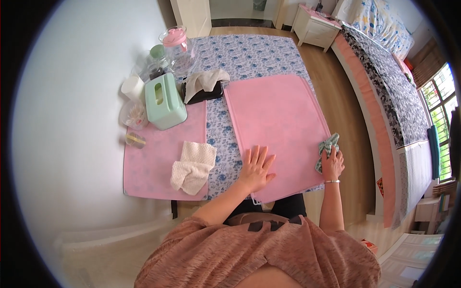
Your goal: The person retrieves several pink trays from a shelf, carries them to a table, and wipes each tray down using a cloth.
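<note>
My left hand lies flat with spread fingers on the near left part of a pink mat. At the mat's right edge, my right hand is closed on a green and white cloth, which bunches over the edge. The mat rests on a table with a blue floral cover. Left of it lies a second pink mat, bearing a folded cream cloth.
On the left stand a mint tissue box, a pink-lidded glass jar, a white cup and a clear container. A grey cloth covers part of a black object. A bed and white nightstand stand to the right.
</note>
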Tool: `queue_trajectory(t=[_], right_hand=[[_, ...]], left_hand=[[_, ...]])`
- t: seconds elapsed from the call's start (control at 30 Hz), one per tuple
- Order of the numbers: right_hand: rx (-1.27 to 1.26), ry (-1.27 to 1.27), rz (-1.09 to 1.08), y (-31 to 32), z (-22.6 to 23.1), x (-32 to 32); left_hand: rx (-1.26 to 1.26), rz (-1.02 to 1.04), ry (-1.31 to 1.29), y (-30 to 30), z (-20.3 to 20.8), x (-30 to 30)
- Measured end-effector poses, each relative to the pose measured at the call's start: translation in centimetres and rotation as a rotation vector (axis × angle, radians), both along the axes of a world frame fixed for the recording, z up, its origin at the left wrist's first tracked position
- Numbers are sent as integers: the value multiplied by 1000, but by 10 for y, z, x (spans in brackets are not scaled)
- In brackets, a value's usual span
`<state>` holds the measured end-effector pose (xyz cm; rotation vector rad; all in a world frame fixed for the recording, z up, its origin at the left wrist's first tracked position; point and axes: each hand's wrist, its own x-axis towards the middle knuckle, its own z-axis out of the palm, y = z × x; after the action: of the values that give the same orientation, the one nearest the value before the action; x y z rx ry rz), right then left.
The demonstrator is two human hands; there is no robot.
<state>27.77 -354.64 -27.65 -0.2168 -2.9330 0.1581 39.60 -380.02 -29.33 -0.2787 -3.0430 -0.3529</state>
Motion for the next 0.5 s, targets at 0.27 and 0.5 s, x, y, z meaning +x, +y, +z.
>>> queue_trajectory(t=[0.27, 0.5], right_hand=[[29, -1, -86, 24, -12, 65], [-20, 14, -64, 23, -7, 104]], left_hand=[[74, -136, 85, 0, 6, 32], [211, -15, 184, -9, 1, 37]])
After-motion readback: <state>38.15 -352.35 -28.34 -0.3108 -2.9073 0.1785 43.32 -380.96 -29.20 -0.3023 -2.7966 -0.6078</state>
